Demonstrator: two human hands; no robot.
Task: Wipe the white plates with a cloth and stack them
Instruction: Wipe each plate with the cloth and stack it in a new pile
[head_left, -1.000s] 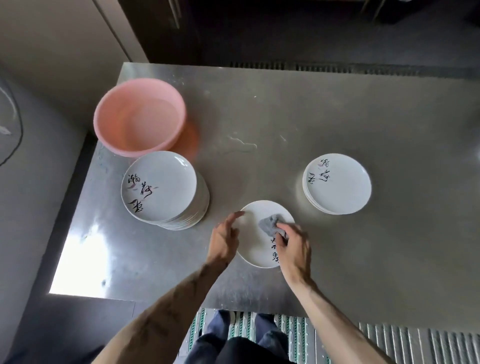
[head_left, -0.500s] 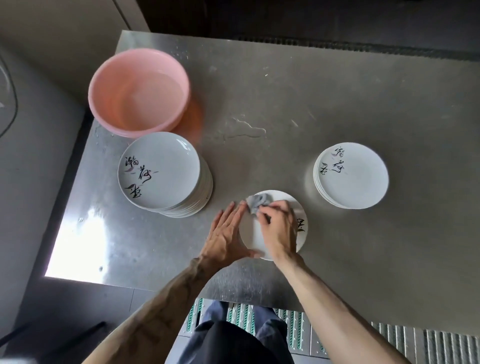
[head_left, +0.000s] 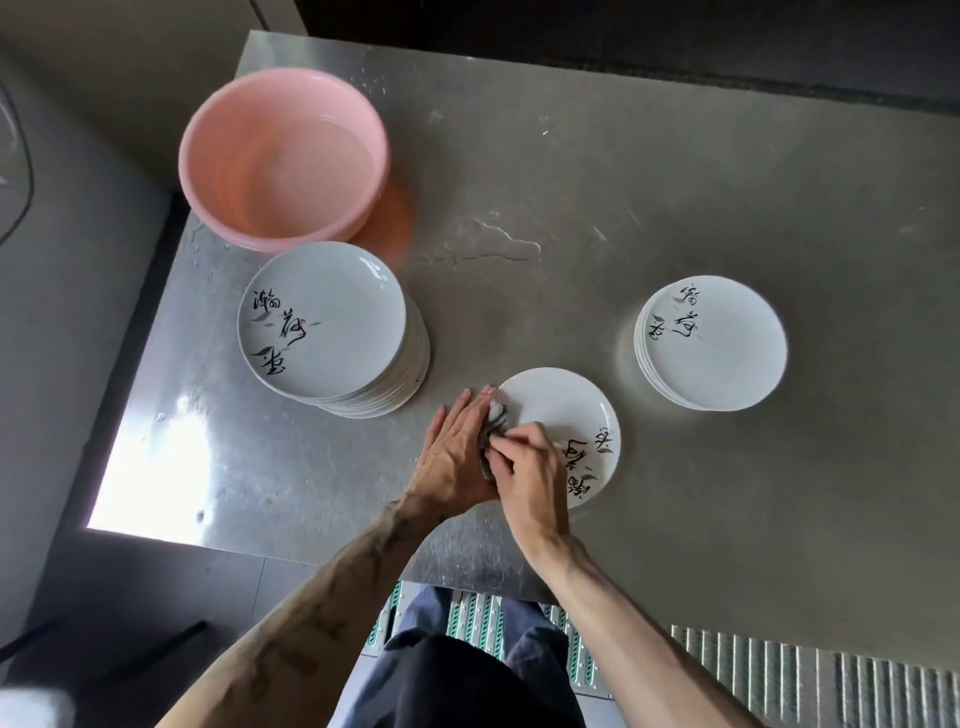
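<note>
Nearest the front edge of the table (head_left: 291, 483), the right hand (head_left: 524, 467) pinches the grey cloth (head_left: 496, 415) in curled fingers and presses it on the nine o'clock side of a single white plate (head_left: 561, 410). The left hand (head_left: 452, 452) lies flat beside it, fingers straight, seemingly to stop the plate sliding under the rub. Farther out, a tall stack (head_left: 322, 317) at ten o'clock and a short stack (head_left: 722, 353) at two o'clock look like the unwiped supply and the finished pile, one per arm, with a pink basin (head_left: 283, 156) just behind the tall stack at eleven o'clock, likely for wetting the cloth
</note>
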